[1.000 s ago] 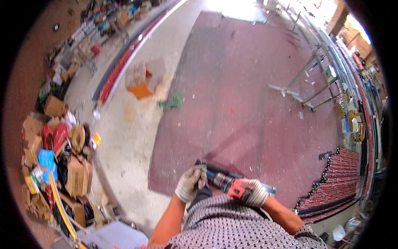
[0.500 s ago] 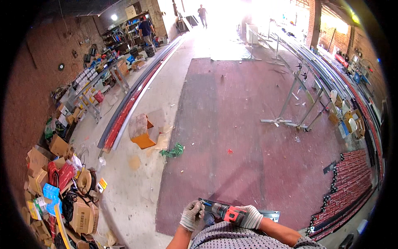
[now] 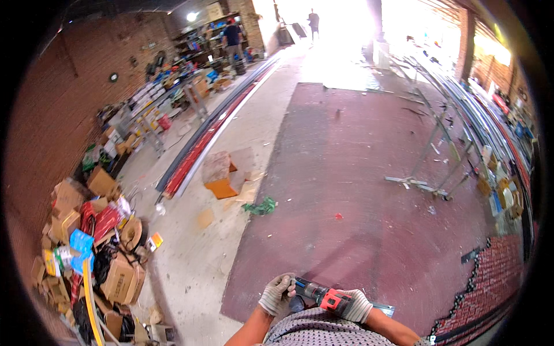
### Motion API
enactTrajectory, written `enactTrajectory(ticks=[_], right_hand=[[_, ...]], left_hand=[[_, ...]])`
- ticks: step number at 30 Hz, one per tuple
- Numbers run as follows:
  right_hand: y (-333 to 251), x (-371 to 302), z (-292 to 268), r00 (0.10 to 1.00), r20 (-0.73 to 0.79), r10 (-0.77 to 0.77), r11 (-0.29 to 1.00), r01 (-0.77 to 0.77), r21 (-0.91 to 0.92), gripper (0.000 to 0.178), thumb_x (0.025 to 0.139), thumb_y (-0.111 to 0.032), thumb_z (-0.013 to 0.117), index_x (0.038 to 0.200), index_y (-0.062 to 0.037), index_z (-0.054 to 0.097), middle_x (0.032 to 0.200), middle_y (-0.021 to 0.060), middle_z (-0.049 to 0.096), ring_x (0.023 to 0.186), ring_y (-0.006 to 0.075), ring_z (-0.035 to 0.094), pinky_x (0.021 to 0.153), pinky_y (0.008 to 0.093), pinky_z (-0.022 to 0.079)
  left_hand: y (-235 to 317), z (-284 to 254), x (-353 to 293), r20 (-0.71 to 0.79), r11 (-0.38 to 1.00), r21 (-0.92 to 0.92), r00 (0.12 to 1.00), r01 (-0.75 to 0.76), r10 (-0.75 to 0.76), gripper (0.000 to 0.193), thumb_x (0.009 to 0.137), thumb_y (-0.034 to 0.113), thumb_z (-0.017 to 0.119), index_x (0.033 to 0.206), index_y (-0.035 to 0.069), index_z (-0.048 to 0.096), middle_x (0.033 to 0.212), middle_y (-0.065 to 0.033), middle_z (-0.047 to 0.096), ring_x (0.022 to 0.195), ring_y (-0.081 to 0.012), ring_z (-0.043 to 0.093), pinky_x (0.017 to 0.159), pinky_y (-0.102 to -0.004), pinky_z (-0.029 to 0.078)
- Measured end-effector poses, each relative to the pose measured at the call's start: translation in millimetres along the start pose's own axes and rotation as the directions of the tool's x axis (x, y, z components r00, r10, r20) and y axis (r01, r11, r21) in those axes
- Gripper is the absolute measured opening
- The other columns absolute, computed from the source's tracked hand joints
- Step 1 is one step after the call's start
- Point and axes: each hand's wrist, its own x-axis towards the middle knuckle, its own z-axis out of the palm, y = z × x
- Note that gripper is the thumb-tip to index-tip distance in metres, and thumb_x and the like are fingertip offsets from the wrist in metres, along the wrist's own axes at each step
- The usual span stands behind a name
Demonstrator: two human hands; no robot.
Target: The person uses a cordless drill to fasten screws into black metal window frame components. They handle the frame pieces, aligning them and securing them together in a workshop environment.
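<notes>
Low in the middle of the view, my right hand (image 3: 358, 306) in a white knit glove is closed round the body of a red and black power drill (image 3: 331, 299). The drill lies crosswise in front of me, its dark nose pointing left. My left hand (image 3: 277, 292), gloved too, has its fingers pinched together at the tip of that nose, where a bit of blue shows. What sits between those fingers is too small to make out. A metal piece (image 3: 384, 310) shows just past my right hand.
A dark red sheet (image 3: 311, 230) covers the floor ahead. Cardboard boxes and scrap (image 3: 118, 277) are heaped at left; long profiles (image 3: 213, 130) run behind them. Metal stands (image 3: 424, 185) and stacked red-and-black lengths (image 3: 490, 282) stand at right. Two people (image 3: 232, 41) are far off.
My view has swung left, so the room sits farther right in the picture. My hands and the drill keep almost the same pose.
</notes>
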Motion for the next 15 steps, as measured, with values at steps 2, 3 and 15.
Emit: enactTrajectory(ticks=[2,3,15], right_hand=[[3,-1,10,0.999,-0.042,-0.032,0.998,0.029,-0.062,0.034,0.098,-0.017,0.045,0.122,0.0047,0.053,0.116,0.0227,0.062,0.104,0.0351,0.062,0.097,0.051,0.048],[5,-4,16,0.997,-0.061,-0.056,0.994,0.051,-0.093,0.034,0.098,-0.018,0.044,0.122,0.0049,0.053,0.117,0.0228,0.062,0.103,0.0352,0.063,0.097,0.0511,0.049],[8,-8,37,0.962,0.056,-0.267,0.599,0.211,-0.772,0.035,0.099,-0.021,0.041,0.12,0.0047,0.052,0.114,0.0219,0.063,0.101,0.0352,0.064,0.095,0.0499,0.051]], left_hand=[[-1,-6,2,0.036,0.999,0.01,0.999,-0.033,0.033,0.025,0.095,0.019,0.062,0.113,0.001,0.06,0.087,-0.0046,0.061,0.071,-0.0124,0.055,0.059,-0.0248,0.047],[0,-6,2,0.059,0.999,0.016,0.997,-0.046,0.045,0.025,0.095,0.018,0.062,0.113,0.001,0.06,0.088,-0.0046,0.061,0.072,-0.0124,0.055,0.06,-0.0246,0.047],[4,-13,2,0.071,0.995,-0.096,0.998,0.006,0.001,0.019,0.096,0.019,0.06,0.109,0.004,0.061,0.089,-0.0033,0.059,0.069,-0.0097,0.052,0.06,-0.0234,0.047]])
